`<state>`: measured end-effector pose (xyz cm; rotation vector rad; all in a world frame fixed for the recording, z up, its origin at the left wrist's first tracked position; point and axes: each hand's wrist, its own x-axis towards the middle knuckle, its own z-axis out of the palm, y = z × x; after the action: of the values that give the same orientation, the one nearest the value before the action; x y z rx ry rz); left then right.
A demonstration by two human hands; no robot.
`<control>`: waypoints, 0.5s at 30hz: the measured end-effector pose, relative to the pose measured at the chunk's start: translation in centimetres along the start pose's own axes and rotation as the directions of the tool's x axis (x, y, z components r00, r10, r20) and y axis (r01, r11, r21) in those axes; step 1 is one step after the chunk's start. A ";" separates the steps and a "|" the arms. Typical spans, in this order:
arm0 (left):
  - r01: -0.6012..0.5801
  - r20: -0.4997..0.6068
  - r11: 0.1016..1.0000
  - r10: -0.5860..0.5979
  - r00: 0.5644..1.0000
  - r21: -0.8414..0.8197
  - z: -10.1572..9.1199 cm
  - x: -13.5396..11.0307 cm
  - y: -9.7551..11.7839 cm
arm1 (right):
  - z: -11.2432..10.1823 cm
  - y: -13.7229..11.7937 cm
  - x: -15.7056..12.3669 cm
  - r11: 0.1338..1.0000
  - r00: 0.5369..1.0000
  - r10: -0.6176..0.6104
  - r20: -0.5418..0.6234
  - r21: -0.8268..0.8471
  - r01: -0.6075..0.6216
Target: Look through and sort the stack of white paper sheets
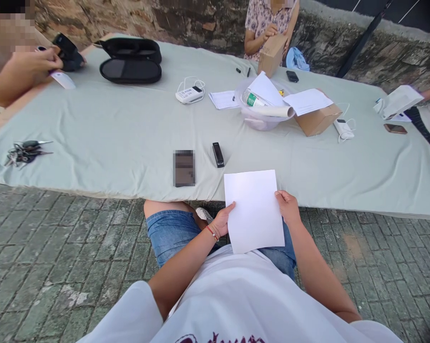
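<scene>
Head view: at the lower centre of the frame, the left hand [222, 221] and the right hand [288, 206] pinch the white sheet [254, 209] by its opposite edges. Because each grip takes only a small margin, one side may slip or bend. If the sheet is pushed forward, its top edge could knock the black device [218, 155] lying near on the worktop [129, 138].
</scene>
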<state>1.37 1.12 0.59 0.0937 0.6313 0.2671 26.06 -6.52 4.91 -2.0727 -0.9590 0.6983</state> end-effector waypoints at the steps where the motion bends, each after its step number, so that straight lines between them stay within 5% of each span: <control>1: -0.023 -0.014 0.999 0.023 1.000 0.030 0.1 0.0 0.0 | -0.3 -0.2 0.2 0.998 1.000 -0.010 -0.014 -0.058 0.009; 6: -0.083 -0.040 0.983 0.090 0.995 0.164 0.6 -0.4 -0.1 | -1.2 -4.2 2.4 0.895 0.923 -0.344 -0.169 -0.355 0.269; 11: -0.083 -0.029 0.975 0.091 0.995 0.206 1.4 -0.9 -0.2 | 0.3 -10.9 4.6 0.658 0.765 -0.600 0.235 -0.399 0.639; 15: -0.095 0.015 0.977 0.094 0.995 0.193 1.7 -1.1 -0.3 | 1.5 -14.5 5.2 0.564 0.681 -0.494 0.540 -0.397 0.724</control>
<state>1.60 0.52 2.50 0.3123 0.6473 0.2965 22.14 4.79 14.69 -1.8585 -2.2492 0.4218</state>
